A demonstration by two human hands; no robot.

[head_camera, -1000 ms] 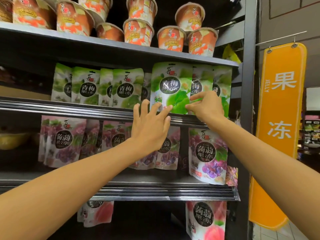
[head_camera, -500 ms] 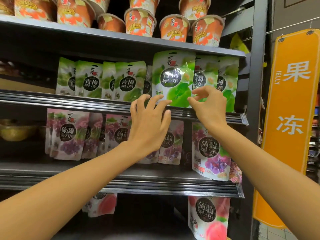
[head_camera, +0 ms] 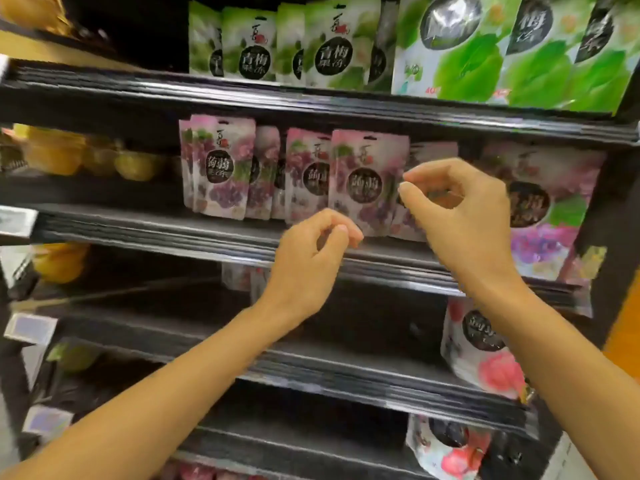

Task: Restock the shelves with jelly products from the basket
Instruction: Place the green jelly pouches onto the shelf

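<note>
In the head view, both hands are in front of the shelf with the purple jelly pouches (head_camera: 369, 181). The left hand (head_camera: 308, 265), at 6 o'clock from these pouches, has its fingers curled loosely and holds nothing. The right hand (head_camera: 460, 216), at 3 o'clock, brings thumb and fingers nearly together, also with nothing between them. The basket is not visible.

A risk, in my judgement: the pouches stand upright and close together, so a careless touch could knock one off the shelf edge (head_camera: 173, 230).

The green pouches (head_camera: 329, 57) at 12 o'clock read 青梅果冻. The purple labels are too blurred to read surely.
</note>
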